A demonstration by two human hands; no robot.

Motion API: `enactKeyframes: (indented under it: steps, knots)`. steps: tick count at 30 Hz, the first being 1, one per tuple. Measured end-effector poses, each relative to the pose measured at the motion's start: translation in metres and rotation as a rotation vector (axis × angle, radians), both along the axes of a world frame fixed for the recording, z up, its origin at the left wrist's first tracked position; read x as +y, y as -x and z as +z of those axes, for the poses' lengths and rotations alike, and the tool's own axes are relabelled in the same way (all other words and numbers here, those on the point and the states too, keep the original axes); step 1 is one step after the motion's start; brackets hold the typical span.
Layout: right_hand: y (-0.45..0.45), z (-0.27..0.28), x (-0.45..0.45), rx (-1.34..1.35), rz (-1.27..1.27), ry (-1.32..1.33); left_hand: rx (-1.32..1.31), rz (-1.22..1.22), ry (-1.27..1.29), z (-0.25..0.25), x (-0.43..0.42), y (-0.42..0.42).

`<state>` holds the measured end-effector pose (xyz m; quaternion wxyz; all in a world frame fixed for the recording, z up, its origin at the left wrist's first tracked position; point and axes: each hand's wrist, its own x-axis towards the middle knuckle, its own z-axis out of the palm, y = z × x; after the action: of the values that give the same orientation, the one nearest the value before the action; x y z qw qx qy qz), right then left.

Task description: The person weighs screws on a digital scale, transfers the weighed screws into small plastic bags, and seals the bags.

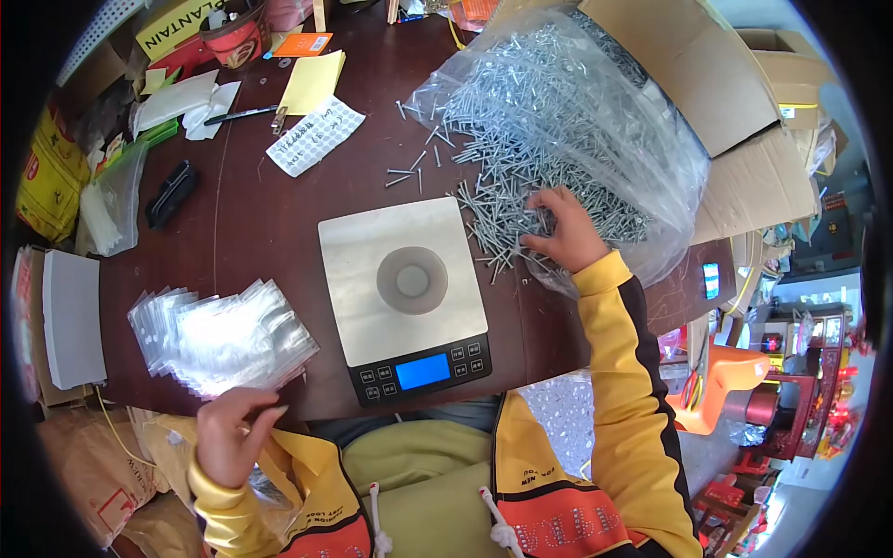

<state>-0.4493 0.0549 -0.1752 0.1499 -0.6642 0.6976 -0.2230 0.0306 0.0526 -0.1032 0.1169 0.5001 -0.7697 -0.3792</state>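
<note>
My right hand (565,232) is at the edge of a heap of silver screws (521,163), its thumb and fingers curved and apart, touching the screws. The heap spills out of a large clear plastic bag (665,200). Left of that hand stands a digital kitchen scale (358,270) with a lit blue display and a small round translucent cup (411,281) on its plate. My left hand (231,430) hovers at the table's front edge, thumb apart from the bent fingers, with nothing visible in it. Just beyond it lies a fanned stack of small clear plastic bags (228,335).
An open cardboard box (684,65) stands behind the screw bag. Loose screws (405,174) lie near the scale. A sticker sheet (316,137), yellow paper (313,82), a pen (242,115) and a black object (172,193) are farther back. A white box (74,316) stands at left.
</note>
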Motion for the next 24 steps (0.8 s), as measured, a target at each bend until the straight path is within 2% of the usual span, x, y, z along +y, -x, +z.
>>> enactKeyframes:
  steps: [2, 5, 8, 9, 12, 13, 16, 21, 24]
  knots:
    - [0.002, 0.002, 0.000, -0.023, -0.001, -0.016, 0.000, -0.072, 0.297, -0.022, -0.001, 0.018]
    - [0.002, 0.012, 0.000, -0.068, -0.049, -0.027, -0.112, -0.055, 0.535, -0.044, 0.003, 0.046]
    - [0.005, 0.024, 0.002, -0.141, -0.130, 0.005, -0.147, -0.052, 0.560, -0.077, 0.005, 0.045]
    - [0.008, 0.029, 0.002, -0.231, -0.194, -0.073, -0.132, -0.052, 0.537, -0.073, 0.002, 0.044]
    - [0.014, 0.031, 0.003, -0.162, -0.332, -0.123, -0.035, 0.056, 0.428, -0.072, -0.002, 0.041]
    - [0.015, 0.031, 0.003, -0.168, -0.327, -0.100, 0.005, 0.057, 0.508, -0.074, -0.003, 0.042]
    - [0.012, 0.031, 0.007, -0.182, -0.306, -0.027, 0.038, 0.104, 0.399, -0.072, -0.001, 0.039]
    - [-0.019, 0.056, 0.003, -0.167, -0.215, 0.104, 0.128, 0.141, 0.400, -0.068, -0.002, 0.041]
    - [-0.057, 0.075, -0.006, -0.386, -0.067, 0.119, 0.142, 0.160, 0.420, -0.067, 0.000, 0.045]
